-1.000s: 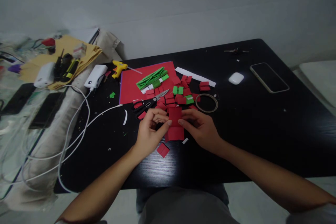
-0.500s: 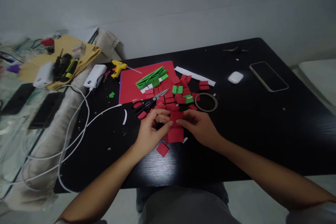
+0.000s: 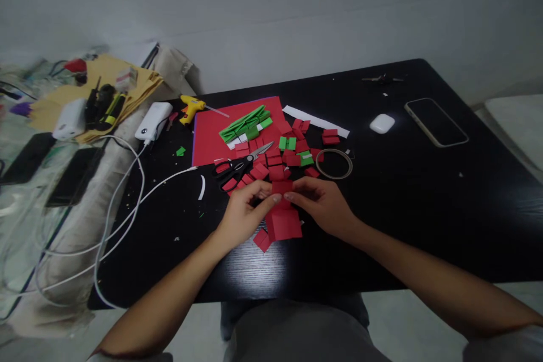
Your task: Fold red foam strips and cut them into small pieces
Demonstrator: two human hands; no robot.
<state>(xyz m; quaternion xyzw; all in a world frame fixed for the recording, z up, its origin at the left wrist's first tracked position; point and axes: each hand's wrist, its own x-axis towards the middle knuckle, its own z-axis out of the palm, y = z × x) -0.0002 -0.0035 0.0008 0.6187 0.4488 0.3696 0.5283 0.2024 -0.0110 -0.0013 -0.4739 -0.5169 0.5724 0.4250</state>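
Note:
My left hand [image 3: 242, 216] and my right hand [image 3: 324, 205] meet over a red paper piece [image 3: 284, 223] near the front of the black table [image 3: 424, 209]. Both pinch its upper part between thumb and fingers, and its lower half hangs toward me. A small folded red piece [image 3: 262, 240] lies just below my left hand. Behind the hands is a heap of small red and green folded pieces [image 3: 288, 153]. Black-handled scissors [image 3: 237, 168] lie to the left of that heap.
A red sheet [image 3: 212, 136] carries green folded strips [image 3: 246, 124]. Nearby are a tape ring [image 3: 334, 163], a white paper strip [image 3: 316, 121], a yellow glue gun [image 3: 192, 107], a power bank [image 3: 153, 121] with white cables [image 3: 123, 198], an earbud case [image 3: 382, 123] and a phone [image 3: 436, 121].
The hands have folded the red piece: its top edge has come down under the fingers and its lower half now tilts out toward me. The camera shifted slightly.

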